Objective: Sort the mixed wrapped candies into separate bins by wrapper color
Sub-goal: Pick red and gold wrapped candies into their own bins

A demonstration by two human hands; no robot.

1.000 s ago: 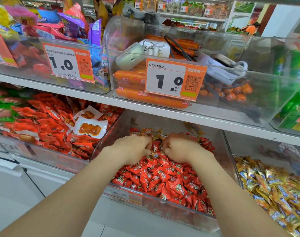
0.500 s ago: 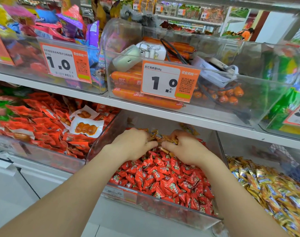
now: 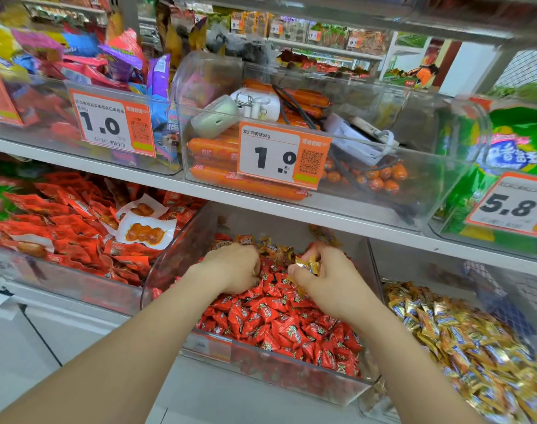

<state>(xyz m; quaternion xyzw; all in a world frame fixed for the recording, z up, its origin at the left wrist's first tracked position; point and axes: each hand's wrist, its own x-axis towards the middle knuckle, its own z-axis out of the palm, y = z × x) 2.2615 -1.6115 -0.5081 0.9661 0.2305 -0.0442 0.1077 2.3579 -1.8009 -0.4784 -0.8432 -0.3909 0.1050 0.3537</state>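
Observation:
A clear middle bin (image 3: 291, 382) on the lower shelf holds a heap of red-wrapped candies (image 3: 279, 319), with several gold-wrapped candies (image 3: 276, 249) mixed in at its back. My right hand (image 3: 328, 280) pinches a gold candy (image 3: 307, 264) just above the heap. My left hand (image 3: 233, 267) is curled into the candies beside it; its fingertips are hidden, so what they hold cannot be made out. To the right, another bin (image 3: 375, 407) is full of gold-wrapped candies (image 3: 463, 341).
A bin of red snack packets (image 3: 62, 228) stands at the left. The shelf edge (image 3: 261, 206) overhangs the bins, carrying a sausage bin (image 3: 352, 191) with a price tag (image 3: 282, 154). A green-bag bin (image 3: 512, 166) sits at upper right.
My right hand has lifted a little with a gold candy pinched in it. My left hand stays dug into the back of the heap. The camera has shifted slightly.

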